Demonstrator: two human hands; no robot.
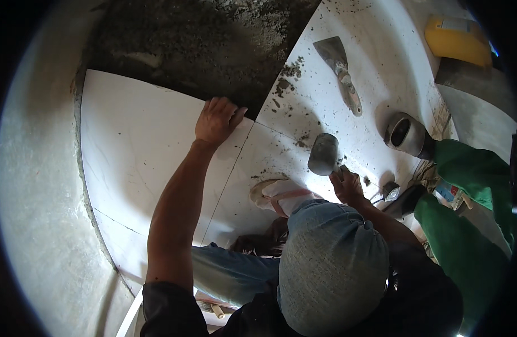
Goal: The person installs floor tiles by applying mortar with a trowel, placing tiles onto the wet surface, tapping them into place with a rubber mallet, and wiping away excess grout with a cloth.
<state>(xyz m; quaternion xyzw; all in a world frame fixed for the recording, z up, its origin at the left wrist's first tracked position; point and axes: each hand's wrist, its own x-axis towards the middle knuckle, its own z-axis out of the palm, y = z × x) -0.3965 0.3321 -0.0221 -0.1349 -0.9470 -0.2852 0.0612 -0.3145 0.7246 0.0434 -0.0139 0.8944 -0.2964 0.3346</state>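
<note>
My left hand (218, 121) lies at the far edge of a large white floor tile (135, 140), near its right corner. Its fingers bend over that edge, beside the dark mortar bed (185, 45). In my right hand (347, 186) is the handle of a mallet, closed in the fingers. The mallet's dark cylindrical head (323, 154) is over the white tile to the right (292, 160), and I cannot tell whether it touches. Farther off on that side lies a scraper (340, 73) with a broad blade and a worn handle.
Mortar crumbs (286, 84) litter the right tiles along the bed. A grey wall (39, 185) bounds the left. At right stands another person in green trousers (466, 236) and dark boots (406, 133). A yellow container (458, 39) is at the far right. My bent knee (334, 264) is in front.
</note>
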